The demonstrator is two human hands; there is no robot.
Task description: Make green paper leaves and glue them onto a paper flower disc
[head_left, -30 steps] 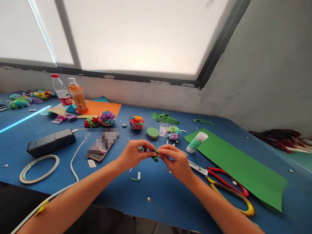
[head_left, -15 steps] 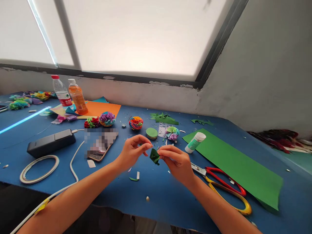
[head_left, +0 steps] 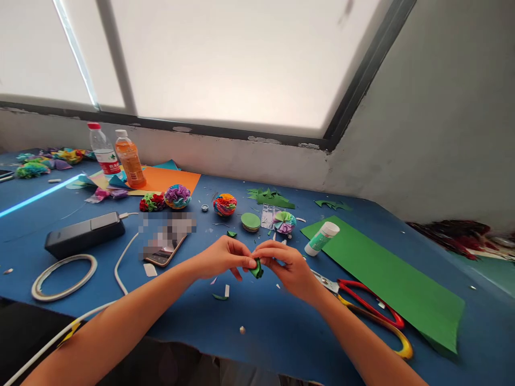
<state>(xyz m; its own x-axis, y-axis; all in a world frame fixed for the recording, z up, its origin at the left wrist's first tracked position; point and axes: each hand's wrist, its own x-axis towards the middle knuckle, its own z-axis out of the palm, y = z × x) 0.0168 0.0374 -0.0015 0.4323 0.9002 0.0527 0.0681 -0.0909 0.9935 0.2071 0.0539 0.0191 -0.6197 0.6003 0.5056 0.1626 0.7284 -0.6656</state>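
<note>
Between my two hands, above the blue table, is a small folded green paper piece (head_left: 256,268). My left hand (head_left: 229,257) pinches its upper left side between thumb and fingers. My right hand (head_left: 287,266) grips its upper right side, and the fingertips of both hands meet. Beyond them lies a stack of green paper circles (head_left: 250,221), with a pastel paper pompom (head_left: 284,221) to its right. A glue stick (head_left: 322,238) stands tilted behind my right hand, on the edge of a green sheet (head_left: 394,284).
Scissors (head_left: 372,305) lie right of my right forearm. On the left are a phone (head_left: 173,249), a black power bank (head_left: 86,234), a tape roll (head_left: 64,277) and a white cable (head_left: 119,268). Two bottles (head_left: 131,163) stand behind; paper scraps (head_left: 271,197) lie near the wall.
My left hand has moved right and closed on the green piece, which is now lower and more folded. A small green bit now shows behind my left hand.
</note>
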